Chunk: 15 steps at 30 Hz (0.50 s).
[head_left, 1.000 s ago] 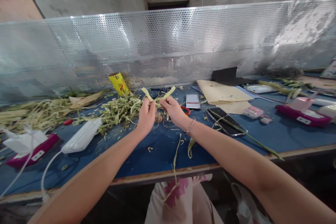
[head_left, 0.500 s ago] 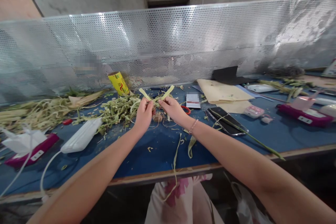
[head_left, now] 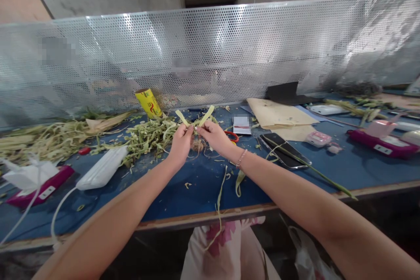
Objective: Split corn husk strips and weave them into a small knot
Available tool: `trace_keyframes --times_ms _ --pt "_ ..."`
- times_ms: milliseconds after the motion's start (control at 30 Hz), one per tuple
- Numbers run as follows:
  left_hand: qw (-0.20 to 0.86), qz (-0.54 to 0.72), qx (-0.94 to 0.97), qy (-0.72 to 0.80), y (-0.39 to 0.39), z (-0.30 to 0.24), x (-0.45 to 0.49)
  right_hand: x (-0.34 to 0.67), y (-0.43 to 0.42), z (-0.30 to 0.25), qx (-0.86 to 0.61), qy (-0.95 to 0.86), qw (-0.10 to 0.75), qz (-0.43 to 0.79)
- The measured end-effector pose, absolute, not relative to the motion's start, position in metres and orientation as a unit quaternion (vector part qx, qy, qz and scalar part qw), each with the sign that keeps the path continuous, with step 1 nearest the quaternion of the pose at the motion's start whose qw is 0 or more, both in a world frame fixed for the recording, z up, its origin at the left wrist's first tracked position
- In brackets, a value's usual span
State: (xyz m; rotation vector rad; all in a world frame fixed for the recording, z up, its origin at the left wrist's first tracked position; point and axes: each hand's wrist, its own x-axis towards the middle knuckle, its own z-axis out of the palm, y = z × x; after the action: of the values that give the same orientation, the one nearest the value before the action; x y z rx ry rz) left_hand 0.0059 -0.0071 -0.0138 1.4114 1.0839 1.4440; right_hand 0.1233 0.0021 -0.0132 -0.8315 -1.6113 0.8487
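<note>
Both my hands meet over the middle of the blue table (head_left: 197,192). My left hand (head_left: 181,144) pinches a pale green leaf strip (head_left: 181,117) that sticks up to the left. My right hand (head_left: 215,136), with a bracelet at the wrist, pinches another leaf strip (head_left: 206,115) that points up and right. The two strips join between my fingertips, and a brownish root clump (head_left: 197,145) hangs just below them. A heap of green plant trimmings (head_left: 147,136) lies right behind my left hand.
A yellow roll (head_left: 148,103) stands by the perforated metal screen (head_left: 210,52). A white power bank (head_left: 102,168) with cable lies left, a black phone (head_left: 284,150) and brown envelopes (head_left: 278,118) right. Red scissors handle (head_left: 232,136) peeks behind my right hand. Magenta boxes (head_left: 380,144) sit at both ends.
My hands have stayed together in nearly the same spot. The root clump has come into view beneath my fingers, and the leaf strips have shifted slightly.
</note>
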Motion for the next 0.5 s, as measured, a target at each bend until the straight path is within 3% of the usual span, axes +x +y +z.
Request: trace_keyframes --times_ms 500 --pt "0.350 0.590 0.594 0.420 -0.0117 -0.0072 0.0038 0.1221 0.0038 -0.0163 -0.319 -0.622 0.554 0.452"
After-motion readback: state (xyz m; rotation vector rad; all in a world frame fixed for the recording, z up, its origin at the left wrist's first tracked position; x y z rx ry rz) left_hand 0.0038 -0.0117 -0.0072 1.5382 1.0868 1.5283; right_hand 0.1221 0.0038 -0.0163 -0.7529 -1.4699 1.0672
